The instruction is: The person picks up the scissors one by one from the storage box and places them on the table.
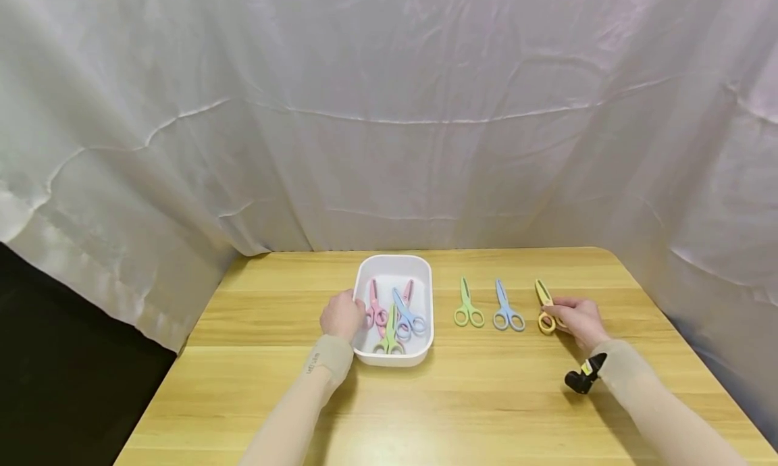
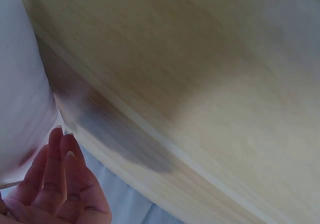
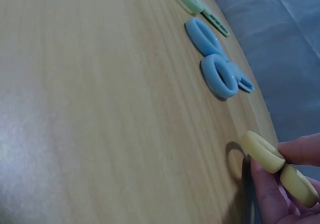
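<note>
My left hand (image 1: pixel 342 315) grips the left wall of a white plastic bin (image 1: pixel 394 360), thumb at the rim and fingers (image 2: pixel 54 176) along the outside. Inside the bin lie several child-size scissors: pink scissors (image 1: pixel 375 311), blue scissors (image 1: pixel 405 314) and green scissors (image 1: pixel 389 331), some overlapping. On the right, my right hand (image 1: pixel 580 321) pinches yellow scissors (image 1: pixel 546 323) near the handle loops, blades pointing away from me. In the right wrist view the yellow loops (image 3: pixel 262 151) stand above their shadow on the wood.
Left of my right hand, blue scissors (image 1: pixel 507 311) and green scissors (image 1: pixel 467 309) lie in a row on the wooden table (image 1: pixel 450 412). A grey-white curtain (image 1: pixel 395 169) hangs behind the far edge. A small black camera (image 1: pixel 583 378) sits on my right wrist.
</note>
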`<state>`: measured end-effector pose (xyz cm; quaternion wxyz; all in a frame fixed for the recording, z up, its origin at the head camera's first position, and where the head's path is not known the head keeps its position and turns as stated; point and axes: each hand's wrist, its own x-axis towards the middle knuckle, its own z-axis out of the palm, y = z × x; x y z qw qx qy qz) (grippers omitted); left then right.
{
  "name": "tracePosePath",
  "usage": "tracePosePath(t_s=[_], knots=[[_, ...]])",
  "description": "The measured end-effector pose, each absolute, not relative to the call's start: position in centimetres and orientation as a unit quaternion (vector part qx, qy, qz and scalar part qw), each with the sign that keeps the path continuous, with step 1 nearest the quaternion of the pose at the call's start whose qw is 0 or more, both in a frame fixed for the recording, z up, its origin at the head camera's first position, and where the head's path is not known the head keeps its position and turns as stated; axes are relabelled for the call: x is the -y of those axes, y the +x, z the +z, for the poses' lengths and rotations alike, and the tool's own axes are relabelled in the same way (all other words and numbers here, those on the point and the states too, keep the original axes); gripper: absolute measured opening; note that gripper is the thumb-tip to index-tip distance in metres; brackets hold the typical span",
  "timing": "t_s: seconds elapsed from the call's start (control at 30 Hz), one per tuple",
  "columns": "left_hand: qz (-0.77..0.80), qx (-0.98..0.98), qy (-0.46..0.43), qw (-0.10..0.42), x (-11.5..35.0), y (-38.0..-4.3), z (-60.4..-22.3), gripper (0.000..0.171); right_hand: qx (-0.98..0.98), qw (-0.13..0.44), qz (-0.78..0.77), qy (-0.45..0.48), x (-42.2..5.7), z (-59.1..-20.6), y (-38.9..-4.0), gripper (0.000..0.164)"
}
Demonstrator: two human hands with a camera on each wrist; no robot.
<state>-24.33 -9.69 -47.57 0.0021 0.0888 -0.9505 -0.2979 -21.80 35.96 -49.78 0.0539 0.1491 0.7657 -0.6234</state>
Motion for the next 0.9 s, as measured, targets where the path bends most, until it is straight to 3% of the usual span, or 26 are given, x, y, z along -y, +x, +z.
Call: tracePosePath(t_s=[0.33, 0.9], knots=[[-0.29, 0.953, 0.087, 0.008, 9.79, -24.47, -47.79, 0.034, -0.796, 0.034, -0.581, 0.166, -35.73, -49.8, -22.03, 0.057], [-0.297, 0.951, 0.083, 0.012, 9.9, -24.38, -47.84, 0.031, -0.925, -0.061, -0.355, 0.12, -35.45, -49.75, -22.12, 0.044]])
